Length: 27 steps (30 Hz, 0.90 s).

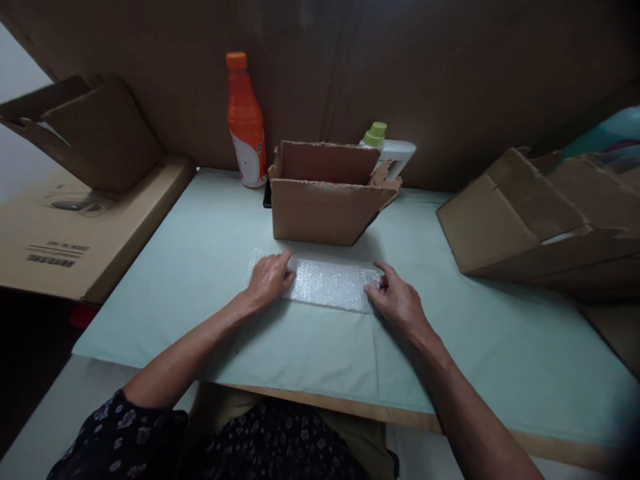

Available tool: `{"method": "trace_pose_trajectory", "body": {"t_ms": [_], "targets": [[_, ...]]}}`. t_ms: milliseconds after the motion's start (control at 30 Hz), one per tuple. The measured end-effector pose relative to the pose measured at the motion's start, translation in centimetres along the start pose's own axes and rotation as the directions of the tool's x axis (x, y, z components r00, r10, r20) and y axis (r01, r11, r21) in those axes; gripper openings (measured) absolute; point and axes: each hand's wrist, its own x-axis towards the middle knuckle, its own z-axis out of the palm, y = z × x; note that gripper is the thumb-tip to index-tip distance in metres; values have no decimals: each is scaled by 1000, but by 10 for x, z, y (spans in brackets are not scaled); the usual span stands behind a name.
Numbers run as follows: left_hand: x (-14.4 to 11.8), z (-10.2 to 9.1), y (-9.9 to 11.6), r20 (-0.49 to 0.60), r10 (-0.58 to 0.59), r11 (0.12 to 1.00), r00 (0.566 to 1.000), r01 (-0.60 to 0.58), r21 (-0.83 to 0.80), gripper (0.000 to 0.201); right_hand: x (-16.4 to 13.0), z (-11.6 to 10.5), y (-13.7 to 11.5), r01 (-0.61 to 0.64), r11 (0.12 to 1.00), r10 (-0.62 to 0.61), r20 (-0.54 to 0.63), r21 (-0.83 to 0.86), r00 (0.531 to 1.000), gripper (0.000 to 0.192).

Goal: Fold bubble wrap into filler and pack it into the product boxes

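A flat strip of clear bubble wrap (327, 283) lies across the table in front of me. My left hand (271, 277) rests over its left part, fingers curled down onto the plastic and thumb toward the middle. At the right end, my right hand (397, 297) grips the edge between thumb and bent fingers. Just beyond the strip stands a small open cardboard box (320, 210) with its flaps up.
An orange bottle (245, 127) and a white jug with a green cap (375, 135) stand behind the box. Larger open cartons flank the table, one at right (493, 213) and one at left (107, 133) on a flat carton (100, 230). A pale green cloth (310, 350) covers the table.
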Motion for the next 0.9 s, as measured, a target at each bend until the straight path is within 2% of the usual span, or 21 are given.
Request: {"method": "trace_pose_trajectory", "body": {"t_ms": [100,167,267,367,500,633,800,900], "targets": [[-11,-7,-14,-92,39,995,995,-29,100,53,3,1,0,152,973,-169,-89,-171,982,55],[-18,-12,-29,-164,9,987,986,17,158,56,8,3,-7,239,941,-272,-115,-239,955,50],[-23,-15,-47,-173,-93,980,981,121,160,48,22,10,-23,332,896,-362,-51,-294,931,42],[-20,-13,-51,-131,-134,984,982,148,102,30,33,17,-36,374,881,-374,58,-289,925,30],[-14,-10,-42,-95,-103,990,990,111,84,8,23,15,-47,323,923,-293,164,-210,942,16],[-8,-14,-36,-64,-90,992,994,96,85,12,-3,0,-56,219,969,-179,287,-113,941,12],[3,-16,-31,-20,-10,997,1000,12,81,40,-34,-9,-60,103,994,-112,395,44,912,29],[15,-11,-20,9,92,991,996,-93,95,45,-55,-4,-62,61,982,-136,440,180,888,49]]}}
